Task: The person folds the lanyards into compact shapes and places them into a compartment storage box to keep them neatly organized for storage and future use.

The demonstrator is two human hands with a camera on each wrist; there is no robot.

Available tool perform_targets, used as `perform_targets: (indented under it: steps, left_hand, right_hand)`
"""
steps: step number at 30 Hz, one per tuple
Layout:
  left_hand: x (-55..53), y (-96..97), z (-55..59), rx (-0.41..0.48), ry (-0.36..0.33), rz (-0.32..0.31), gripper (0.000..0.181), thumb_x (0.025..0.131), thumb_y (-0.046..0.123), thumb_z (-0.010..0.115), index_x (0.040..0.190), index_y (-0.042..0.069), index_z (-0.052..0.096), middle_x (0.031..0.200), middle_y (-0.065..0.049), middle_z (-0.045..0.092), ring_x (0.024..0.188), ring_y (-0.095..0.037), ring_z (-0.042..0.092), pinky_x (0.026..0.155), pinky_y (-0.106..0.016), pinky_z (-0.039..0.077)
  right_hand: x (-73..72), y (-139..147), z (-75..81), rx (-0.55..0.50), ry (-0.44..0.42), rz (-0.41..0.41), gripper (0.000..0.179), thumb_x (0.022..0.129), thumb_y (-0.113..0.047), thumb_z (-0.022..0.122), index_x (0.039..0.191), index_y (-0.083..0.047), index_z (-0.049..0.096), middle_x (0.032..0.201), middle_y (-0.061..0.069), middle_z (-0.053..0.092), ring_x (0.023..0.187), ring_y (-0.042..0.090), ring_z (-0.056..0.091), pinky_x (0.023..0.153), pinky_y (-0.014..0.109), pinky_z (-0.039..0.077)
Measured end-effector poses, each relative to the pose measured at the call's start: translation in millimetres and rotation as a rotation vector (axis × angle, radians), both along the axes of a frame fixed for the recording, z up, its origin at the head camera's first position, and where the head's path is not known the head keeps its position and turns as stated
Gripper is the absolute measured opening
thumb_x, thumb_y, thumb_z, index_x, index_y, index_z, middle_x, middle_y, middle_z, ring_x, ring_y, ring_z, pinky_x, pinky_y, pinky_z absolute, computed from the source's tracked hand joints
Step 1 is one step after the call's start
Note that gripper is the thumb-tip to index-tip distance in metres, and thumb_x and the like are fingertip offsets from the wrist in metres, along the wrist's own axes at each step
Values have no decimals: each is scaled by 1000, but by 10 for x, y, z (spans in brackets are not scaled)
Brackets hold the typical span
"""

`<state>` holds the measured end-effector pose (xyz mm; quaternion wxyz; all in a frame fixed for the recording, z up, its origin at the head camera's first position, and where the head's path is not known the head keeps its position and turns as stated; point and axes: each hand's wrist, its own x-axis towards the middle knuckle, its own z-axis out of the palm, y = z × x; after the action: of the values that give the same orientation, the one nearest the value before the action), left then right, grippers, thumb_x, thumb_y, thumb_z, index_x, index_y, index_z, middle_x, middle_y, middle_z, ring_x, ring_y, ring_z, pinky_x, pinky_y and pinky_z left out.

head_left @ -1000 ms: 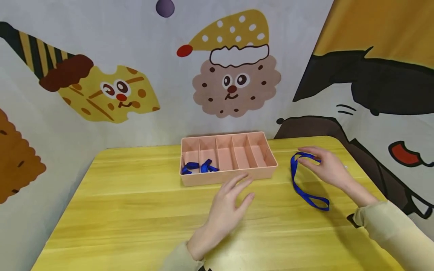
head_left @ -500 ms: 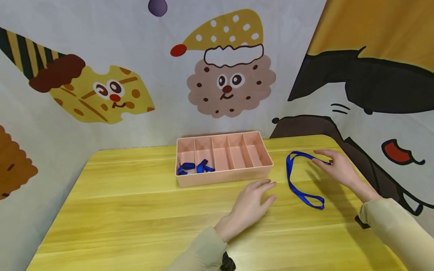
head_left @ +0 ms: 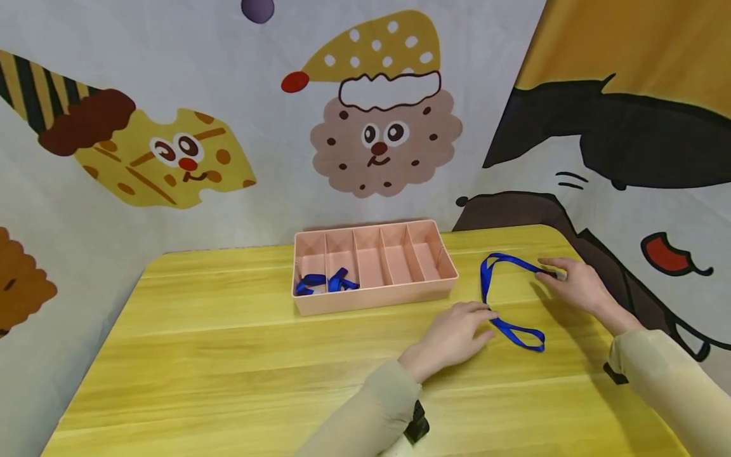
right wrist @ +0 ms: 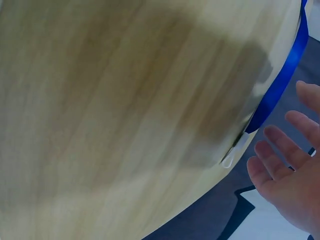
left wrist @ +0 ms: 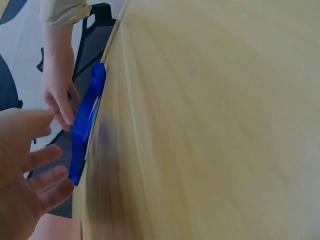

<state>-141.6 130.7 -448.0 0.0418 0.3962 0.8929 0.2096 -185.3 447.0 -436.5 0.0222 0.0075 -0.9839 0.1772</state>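
A blue lanyard [head_left: 487, 279] lies in a loose loop on the right side of the table. In the right wrist view a small white clip [right wrist: 240, 147] shows at its end. My right hand [head_left: 579, 285] is at that end, its fingers spread apart and loosely bent. My left hand [head_left: 454, 333] hovers at the lanyard's left side, fingertips over or close by the strap; whether they touch it I cannot tell. In the left wrist view the left fingers are parted, with the blue strap [left wrist: 85, 132] just beyond them.
A pink divided box [head_left: 377, 301] stands at the back of the wooden table [head_left: 228, 362]. Its two leftmost compartments hold a blue strap [head_left: 311, 281] and another folded blue strap [head_left: 341, 281]. A cartoon-printed cloth [head_left: 285, 209] hangs behind the table.
My left hand has moved right, from in front of the box to the lanyard's side. The right hand has shifted right along the strap to its end. The head view has panned slightly right.
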Motion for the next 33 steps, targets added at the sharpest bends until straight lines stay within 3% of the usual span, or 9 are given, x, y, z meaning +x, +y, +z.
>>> perform_targets:
  steps: [5,10,15,17,21,33]
  left_hand:
    - [-28,121,-54,-71,-1,-52,41,110,42,54,150,34,58,160,11,54,149,-7,50,120,-23,45]
    - [-32,197,-86,-141,18,-58,42,108,40,58,150,34,57,158,11,56,147,-7,52,121,-23,43]
    - [-60,199,-97,-181,108,-51,31,105,35,66,135,38,71,140,12,66,126,-7,61,103,-18,52]
    - [-81,174,-100,-173,131,-55,23,104,32,68,124,37,77,130,13,70,116,-7,62,94,-15,53]
    - [-132,96,-103,-113,117,-44,17,100,24,73,111,34,82,116,14,74,109,-6,65,91,-14,52]
    - [-140,-47,-120,-37,26,-16,16,99,20,74,108,29,84,116,15,78,114,-6,68,98,-15,53]
  right_hand:
    - [-4,8,-58,7,-41,-10,48,102,-25,68,135,10,63,136,40,61,121,59,58,93,69,51]
    - [-17,11,-125,37,-3,7,41,97,-17,74,128,10,68,114,33,73,96,46,70,73,45,56]
    - [-19,3,-139,45,22,35,23,93,-11,77,109,6,77,95,23,78,82,35,71,67,36,53]
    - [-6,-4,-126,39,15,28,18,93,-11,77,102,3,79,92,20,78,79,29,71,67,34,52]
    - [19,-25,-95,14,-1,18,16,94,-13,77,100,2,80,91,19,79,75,21,70,64,26,49]
    - [84,-61,-83,0,-33,47,16,93,-13,79,100,1,80,92,18,80,77,19,70,66,23,49]
